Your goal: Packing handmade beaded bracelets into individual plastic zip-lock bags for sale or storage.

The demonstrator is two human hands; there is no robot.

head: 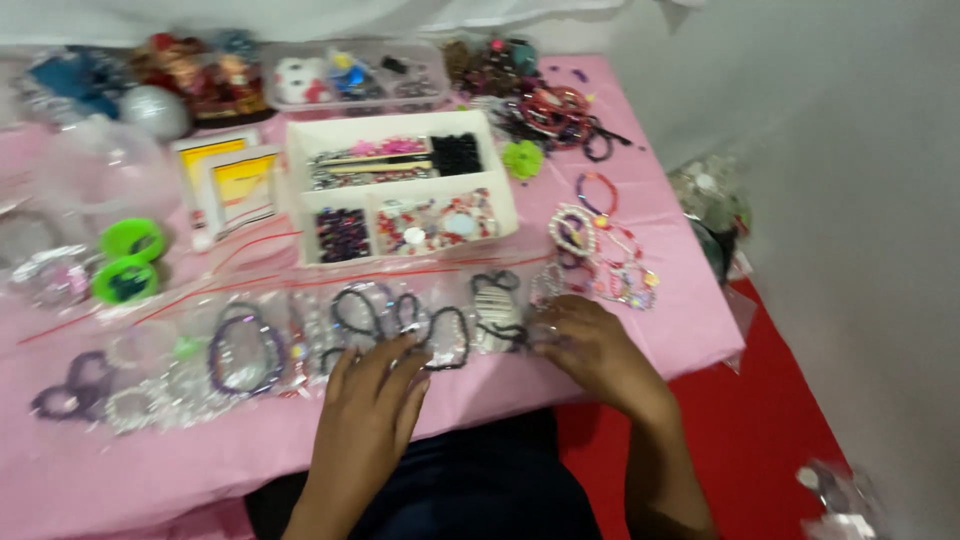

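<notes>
— What lies nearest?
— The left hand, fingers loosely spread, tips resting on a clear plastic bag of dark beaded bracelets near the pink tablecloth's front edge.
— And the right hand?
— Fingers curled, seemingly pinching that bag's right end; blur hides the grip. A white compartment box sits behind.

Single view, head-worn, looking steeply down and forward from the near edge of the table. It stands close: left hand and right hand fill the lower centre. The far edge lies along the frame top; the right edge and floor show at right. Frame slightly blurred.
</notes>
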